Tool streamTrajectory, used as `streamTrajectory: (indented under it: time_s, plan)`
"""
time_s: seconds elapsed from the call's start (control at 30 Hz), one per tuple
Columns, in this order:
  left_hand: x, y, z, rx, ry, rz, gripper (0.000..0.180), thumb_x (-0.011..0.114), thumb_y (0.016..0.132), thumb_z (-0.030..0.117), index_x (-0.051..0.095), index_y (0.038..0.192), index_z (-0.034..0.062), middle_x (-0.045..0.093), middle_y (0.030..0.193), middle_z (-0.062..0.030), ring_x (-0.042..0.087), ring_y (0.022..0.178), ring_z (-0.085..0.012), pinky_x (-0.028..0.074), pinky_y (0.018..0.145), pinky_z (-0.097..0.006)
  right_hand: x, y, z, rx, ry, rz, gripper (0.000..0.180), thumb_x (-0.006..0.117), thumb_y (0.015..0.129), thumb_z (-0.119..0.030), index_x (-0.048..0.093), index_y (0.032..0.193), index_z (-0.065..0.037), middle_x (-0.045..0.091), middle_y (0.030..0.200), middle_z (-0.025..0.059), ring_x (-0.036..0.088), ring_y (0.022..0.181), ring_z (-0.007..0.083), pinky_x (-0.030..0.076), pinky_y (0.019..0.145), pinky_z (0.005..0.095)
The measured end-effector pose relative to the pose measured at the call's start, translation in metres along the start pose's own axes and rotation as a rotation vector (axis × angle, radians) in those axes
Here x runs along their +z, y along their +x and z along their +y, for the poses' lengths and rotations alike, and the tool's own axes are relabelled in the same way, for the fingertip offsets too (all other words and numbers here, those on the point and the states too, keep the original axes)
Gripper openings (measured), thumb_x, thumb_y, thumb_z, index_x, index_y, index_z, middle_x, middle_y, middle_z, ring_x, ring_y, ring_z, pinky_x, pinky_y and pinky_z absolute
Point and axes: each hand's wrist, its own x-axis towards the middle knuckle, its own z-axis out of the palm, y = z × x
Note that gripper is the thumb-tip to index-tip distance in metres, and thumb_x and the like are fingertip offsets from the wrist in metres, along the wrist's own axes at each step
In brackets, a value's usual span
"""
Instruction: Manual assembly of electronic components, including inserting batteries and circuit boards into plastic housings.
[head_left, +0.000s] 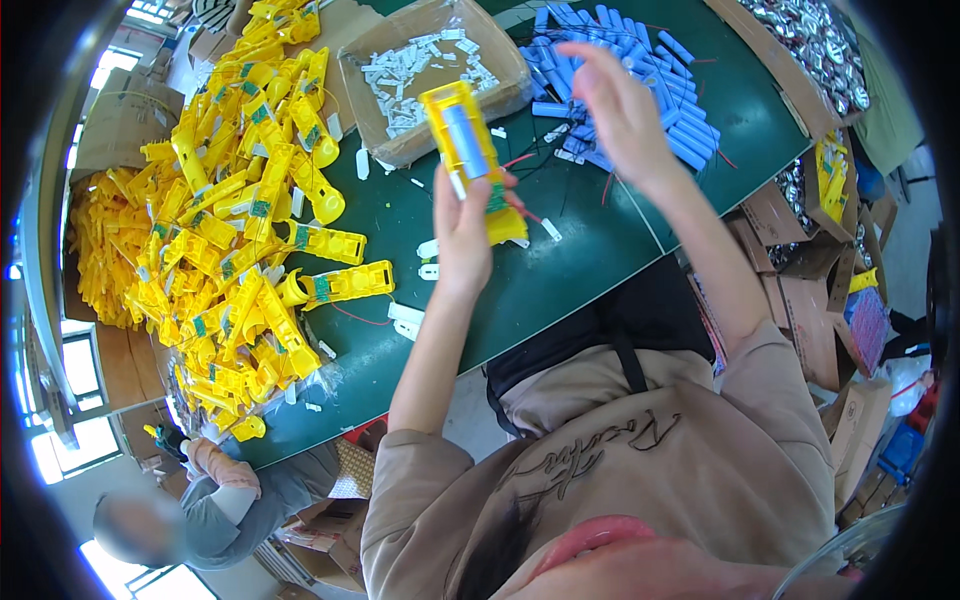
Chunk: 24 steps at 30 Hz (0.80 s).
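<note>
My left hand [462,235] is closed around a yellow plastic housing [440,105], held tilted above the green table. Inside the housing lies a blue cylindrical battery [465,140], and a green circuit board shows beside my fingers. A red wire sticks out near it. My right hand [622,112] hovers by a heap of blue batteries [685,125] with wires, its index finger stretched out and fingers apart. Nothing shows in it.
A large heap of yellow housings [240,200] covers the table's left side. Beyond my left hand stands a cardboard box [410,150] of small white parts. Shiny metal parts [825,50] fill a carton at far right. Another person [215,510] is at lower left.
</note>
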Motion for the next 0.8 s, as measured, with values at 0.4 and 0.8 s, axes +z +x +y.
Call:
streamTrajectory:
  time_s: [0.4, 0.8]
  plan:
    - [-0.056, -0.002, 0.008, 0.191, 0.271, 0.188, 0.035, 0.04, 0.091, 0.01, 0.034, 0.125, 0.0043, 0.055, 0.096, -0.0126, 0.056, 0.076, -0.0162, 0.049, 0.071, -0.03, 0.09, 0.133, 0.086, -0.583, -0.968, -0.61, 0.012, 0.062, 0.073, -0.02, 0.066, 0.072, -0.009, 0.064, 0.076, 0.0079, 0.059, 0.083, 0.0241, 0.043, 0.074, 0.0371]
    - [-0.053, -0.004, 0.004, 0.108, 0.223, 0.163, 0.036, 0.04, 0.091, 0.01, 0.033, 0.126, 0.0038, 0.056, 0.096, -0.012, 0.057, 0.077, -0.0156, 0.05, 0.071, -0.031, 0.11, 0.134, 0.085, -0.313, -0.675, -0.856, 0.02, 0.061, 0.074, -0.016, 0.061, 0.094, -0.014, 0.064, 0.079, 0.0065, 0.061, 0.085, 0.0239, 0.041, 0.077, 0.0397]
